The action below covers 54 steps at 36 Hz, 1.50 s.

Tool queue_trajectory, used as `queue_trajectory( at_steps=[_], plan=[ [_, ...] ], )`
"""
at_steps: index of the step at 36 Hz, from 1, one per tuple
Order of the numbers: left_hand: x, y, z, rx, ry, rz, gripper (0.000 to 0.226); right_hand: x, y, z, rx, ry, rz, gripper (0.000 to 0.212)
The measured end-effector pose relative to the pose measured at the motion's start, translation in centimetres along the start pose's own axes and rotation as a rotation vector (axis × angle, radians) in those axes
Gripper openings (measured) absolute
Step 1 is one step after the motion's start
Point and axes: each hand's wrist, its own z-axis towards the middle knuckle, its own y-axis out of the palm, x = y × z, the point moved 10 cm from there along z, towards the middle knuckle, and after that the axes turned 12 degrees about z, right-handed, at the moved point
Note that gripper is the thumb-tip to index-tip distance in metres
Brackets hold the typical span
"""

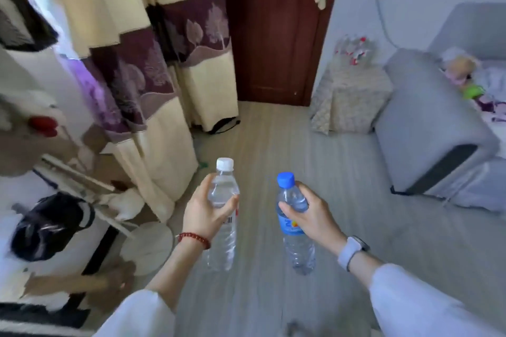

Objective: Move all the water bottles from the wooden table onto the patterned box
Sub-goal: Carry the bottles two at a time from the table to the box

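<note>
My left hand [204, 213] grips a clear water bottle with a white cap [223, 216] around its upper body, held upright over the floor. My right hand [312, 216] grips a clear water bottle with a blue cap and blue label [294, 227], also upright. The patterned box [353, 98] stands on the floor far ahead on the right, between the door and the sofa. Several bottles with red and white labels [353, 49] stand on its top. The wooden table is not in view.
A grey sofa [427, 128] with toys on it fills the right side. Cream and purple curtains [153, 63] hang at the left, beside a dark red door [276, 27]. Clutter, a dark bag [49, 227] and a round white stand lie at the left. Grey wooden floor stretches ahead.
</note>
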Motion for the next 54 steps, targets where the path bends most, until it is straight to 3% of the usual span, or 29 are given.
queue_trajectory(
  at_steps=[8, 12, 18, 28, 40, 46, 54],
  plan=[
    [11.3, 16.1, 17.0, -0.116, 0.115, -0.011, 0.062, 5.3, -16.3, 15.5, 0.280, 0.036, -0.016, 0.035],
    [16.5, 23.2, 24.9, -0.155, 0.098, -0.047, 0.056, 6.5, -23.3, 23.7, 0.318, 0.070, -0.022, 0.045],
    [22.9, 31.0, 36.4, -0.217, 0.107, -0.034, 0.050, 7.0, -32.0, 35.8, 0.362, 0.086, -0.059, 0.043],
    [29.7, 43.5, 58.4, -0.210, 0.166, -0.045, 0.050, 9.5, -42.1, 58.4, 0.396, 0.075, -0.038, 0.037],
    [39.6, 59.3, 82.1, -0.386, 0.163, -0.079, 0.060, 10.2, -54.4, 83.3, 0.443, 0.080, 0.116, 0.028],
    [42.1, 68.0, 90.6, -0.415, 0.110, -0.046, 0.072, 14.0, -59.8, 93.5, 0.419, 0.125, 0.112, 0.031],
    [40.5, 80.7, 98.5, -0.462, -0.038, -0.028, 0.081, 23.3, -64.1, 106.0, 0.287, 0.208, 0.076, 0.041]
  ],
)
